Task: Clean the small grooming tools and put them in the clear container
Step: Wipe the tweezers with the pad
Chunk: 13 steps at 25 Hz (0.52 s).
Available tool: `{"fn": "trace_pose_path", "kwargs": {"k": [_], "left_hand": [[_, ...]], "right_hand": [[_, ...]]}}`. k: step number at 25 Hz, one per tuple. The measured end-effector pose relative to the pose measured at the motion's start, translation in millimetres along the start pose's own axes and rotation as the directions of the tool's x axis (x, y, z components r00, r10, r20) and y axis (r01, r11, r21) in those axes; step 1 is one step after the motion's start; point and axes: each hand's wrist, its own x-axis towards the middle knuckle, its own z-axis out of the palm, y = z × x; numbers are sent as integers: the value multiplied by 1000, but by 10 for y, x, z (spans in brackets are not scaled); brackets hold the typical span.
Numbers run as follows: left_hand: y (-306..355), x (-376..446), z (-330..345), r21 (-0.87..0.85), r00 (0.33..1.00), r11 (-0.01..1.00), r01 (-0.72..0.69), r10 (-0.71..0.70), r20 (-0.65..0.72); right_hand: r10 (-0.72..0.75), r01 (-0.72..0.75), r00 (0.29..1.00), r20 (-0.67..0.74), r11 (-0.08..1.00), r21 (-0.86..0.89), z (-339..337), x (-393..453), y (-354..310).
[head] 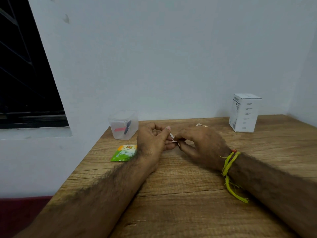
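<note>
**Both hands pinched on one small tool, mid-table**

My left hand (152, 140) and right hand (197, 143) meet over the middle of the wooden table (188, 203), forearms resting on the wood. Between them I hold a small pale tool (172, 137); my left thumb and fingers are closed on one end, and my right fingertips are closed on it together with a scrap of something white. It is too small and too hidden to say what kind of tool it is.

The clear container (123, 125) stands at the far left corner of the table, close to the left edge and near the wall, lid off. Inside it lean a black tool (127, 127) and a pink one (119, 129). A green and orange sachet (124, 152) lies flat just beside my left wrist, between the container and the near left edge; its printing is too blurred to read.

A white box (245, 112) stands well apart at the far right, with lines of small print I cannot make out. A small ring-like metal thing (201, 125) lies behind my right hand. The near half of the table is open wood. A yellow thread (229, 165) circles my right wrist.
</note>
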Motion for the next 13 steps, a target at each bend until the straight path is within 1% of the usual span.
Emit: {"fn": "trace_pose_path", "kwargs": {"k": [3,6,9,13], "left_hand": [[-5,5,9,1,1000,1000,4,-4,-6],[10,-6,-1,2,1000,1000,-6,6,-3],[5,-14,17,13,1000,1000,-20,20,3],[-14,14,-3,2,1000,1000,-17,17,-24]], "right_hand": [[12,-13,1000,20,999,30,-15,7,-12],[22,-22,1000,1,1000,0,5,6,-29],[15,-16,1000,11,1000,18,-21,-1,-43],[32,-32,999,20,999,2,-11,5,-41]]}}
